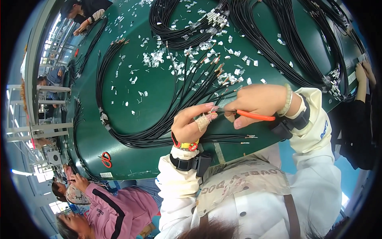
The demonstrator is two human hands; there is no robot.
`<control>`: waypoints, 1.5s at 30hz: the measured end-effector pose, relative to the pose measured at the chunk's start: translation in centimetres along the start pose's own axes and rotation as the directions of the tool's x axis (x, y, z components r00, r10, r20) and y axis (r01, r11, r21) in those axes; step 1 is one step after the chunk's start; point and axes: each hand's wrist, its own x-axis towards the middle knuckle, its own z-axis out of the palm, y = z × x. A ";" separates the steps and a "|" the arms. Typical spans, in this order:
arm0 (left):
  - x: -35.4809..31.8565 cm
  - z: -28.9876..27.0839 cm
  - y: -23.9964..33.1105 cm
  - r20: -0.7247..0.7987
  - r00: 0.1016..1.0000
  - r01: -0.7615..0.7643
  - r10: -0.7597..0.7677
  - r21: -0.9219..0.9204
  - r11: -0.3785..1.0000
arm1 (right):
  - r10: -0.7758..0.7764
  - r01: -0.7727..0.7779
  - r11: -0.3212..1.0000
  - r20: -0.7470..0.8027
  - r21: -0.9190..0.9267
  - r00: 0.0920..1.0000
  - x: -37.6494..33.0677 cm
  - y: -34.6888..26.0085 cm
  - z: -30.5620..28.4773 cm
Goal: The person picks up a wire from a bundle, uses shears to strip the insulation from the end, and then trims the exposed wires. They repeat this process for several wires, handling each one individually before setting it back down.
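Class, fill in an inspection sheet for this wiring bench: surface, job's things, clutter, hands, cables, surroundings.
Surface: green table, mostly covered.
Job's things: orange-handled cutters at a thin wire end.
Clutter: small white scraps scattered across the top; red-handled scissors near the edge.
Hands: left hand, one finger taped, pinches the wire end; right hand grips the cutters.
Cables: black cable bundles fanned and looped over the table; bare-ended cables below the hands.
Surroundings: person in pink lower left; other workers along the table edges.
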 end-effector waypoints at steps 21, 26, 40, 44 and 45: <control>0.4 0.2 -0.1 -0.008 0.999 -0.045 0.045 0.002 0.999 | 0.134 -0.125 0.983 0.059 -0.130 0.989 0.3 -1.4 -1.6; 0.4 0.8 -0.3 -0.077 0.992 -0.105 0.101 -0.048 0.993 | 0.076 -0.077 0.997 0.070 0.026 0.995 0.5 -1.1 -1.3; 0.5 1.0 -0.5 -0.134 0.982 -0.144 0.133 -0.082 0.986 | 0.081 -0.093 0.990 0.115 0.102 0.990 0.7 -1.0 -1.3; 0.7 1.0 -0.4 -0.138 0.982 -0.137 0.129 -0.051 0.989 | 0.092 -0.105 0.989 0.115 0.109 0.989 0.8 -1.1 -1.2; 0.7 1.0 -0.4 -0.136 0.983 -0.133 0.125 -0.055 0.990 | 0.095 -0.107 0.989 0.113 0.105 0.989 0.7 -1.1 -1.2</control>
